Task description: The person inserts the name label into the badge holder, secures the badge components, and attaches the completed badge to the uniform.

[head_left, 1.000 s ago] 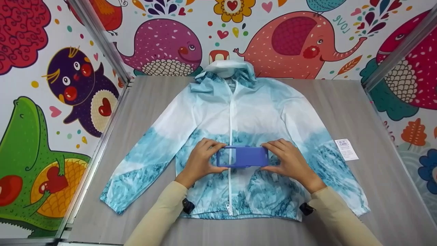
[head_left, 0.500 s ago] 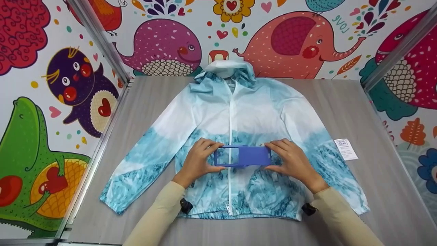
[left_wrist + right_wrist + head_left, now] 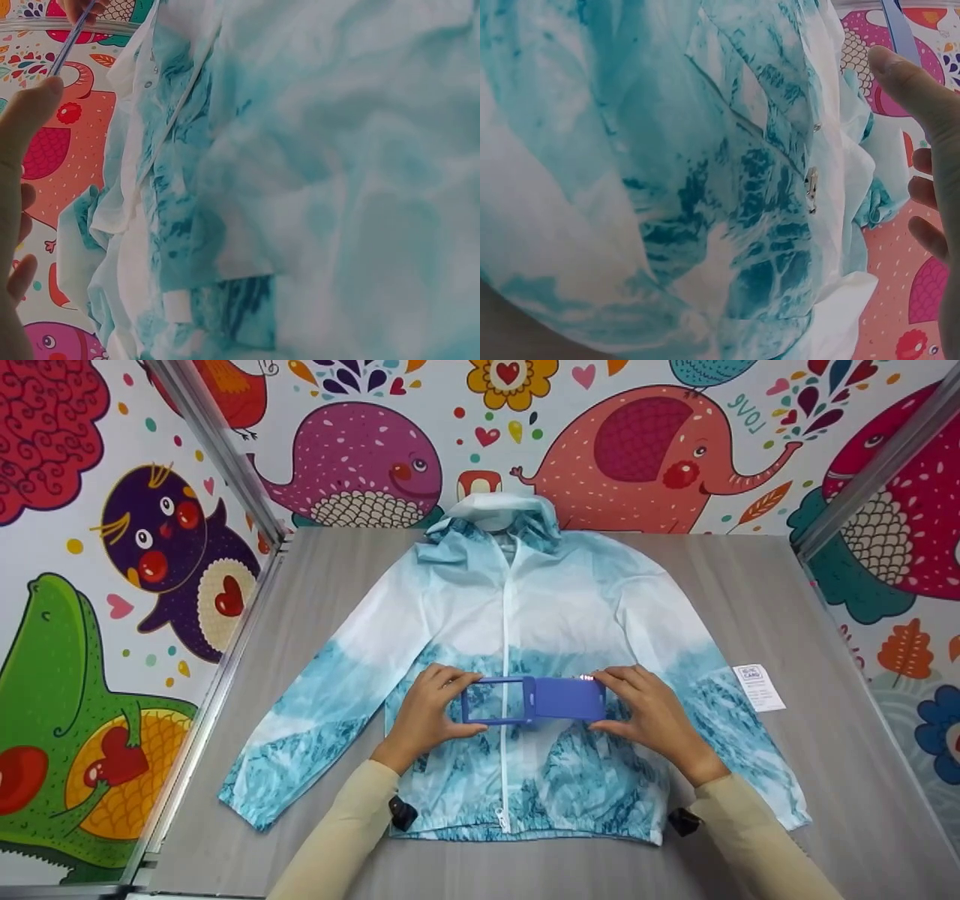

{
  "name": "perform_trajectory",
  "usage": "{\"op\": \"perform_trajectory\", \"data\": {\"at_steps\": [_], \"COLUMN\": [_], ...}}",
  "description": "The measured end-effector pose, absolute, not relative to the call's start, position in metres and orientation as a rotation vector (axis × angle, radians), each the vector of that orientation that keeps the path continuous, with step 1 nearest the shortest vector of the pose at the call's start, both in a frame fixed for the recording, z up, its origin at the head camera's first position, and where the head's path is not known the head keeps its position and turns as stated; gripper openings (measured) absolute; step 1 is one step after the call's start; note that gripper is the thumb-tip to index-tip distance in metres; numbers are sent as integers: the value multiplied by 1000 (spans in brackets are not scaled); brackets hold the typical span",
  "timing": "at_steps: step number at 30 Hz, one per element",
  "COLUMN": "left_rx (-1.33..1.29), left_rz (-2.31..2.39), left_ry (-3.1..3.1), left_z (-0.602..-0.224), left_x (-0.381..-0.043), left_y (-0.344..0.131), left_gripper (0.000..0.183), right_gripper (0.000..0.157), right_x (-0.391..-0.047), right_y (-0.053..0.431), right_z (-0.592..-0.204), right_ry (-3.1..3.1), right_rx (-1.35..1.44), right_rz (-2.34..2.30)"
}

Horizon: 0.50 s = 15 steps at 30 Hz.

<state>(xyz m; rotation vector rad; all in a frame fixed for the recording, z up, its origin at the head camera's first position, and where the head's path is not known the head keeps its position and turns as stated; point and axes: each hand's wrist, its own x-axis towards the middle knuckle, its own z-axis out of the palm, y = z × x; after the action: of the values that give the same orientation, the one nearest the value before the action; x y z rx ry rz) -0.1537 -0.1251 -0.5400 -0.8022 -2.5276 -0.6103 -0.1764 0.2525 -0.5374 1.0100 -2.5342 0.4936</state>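
Note:
A blue-purple plastic sliding card holder is stretched out above the jacket. Its see-through frame lies on the left and its solid panel on the right. My left hand pinches the frame's outer end between thumb and fingers. The panel's far end is pinched by my right hand. In the left wrist view the holder shows edge-on beyond my left thumb. The right wrist view has its edge at my right thumb. Beneath, the white-and-teal hooded jacket is spread flat, zipped, sleeves out.
The jacket lies on a grey wood-look table. A white printed card rests by the jacket's right sleeve. Cartoon-patterned walls with metal corner rails rise at the back and both sides.
My hands have moved apart, left hand leftward and right hand rightward. The panel has slid out of the frame, so the holder is longer and the see-through opening wider; the panel now tilts slightly.

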Motion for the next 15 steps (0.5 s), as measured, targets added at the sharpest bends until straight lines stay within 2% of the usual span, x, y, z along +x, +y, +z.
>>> {"op": "perform_trajectory", "data": {"at_steps": [15], "left_rx": [-783], "left_rz": [-622], "left_ry": [-2542], "left_z": [-539], "left_x": [-152], "left_y": [-126], "left_gripper": [74], "right_gripper": [79], "right_x": [-177], "right_y": [256], "right_z": [-555], "right_ry": [-2669], "right_rx": [965], "right_rz": [517]}}
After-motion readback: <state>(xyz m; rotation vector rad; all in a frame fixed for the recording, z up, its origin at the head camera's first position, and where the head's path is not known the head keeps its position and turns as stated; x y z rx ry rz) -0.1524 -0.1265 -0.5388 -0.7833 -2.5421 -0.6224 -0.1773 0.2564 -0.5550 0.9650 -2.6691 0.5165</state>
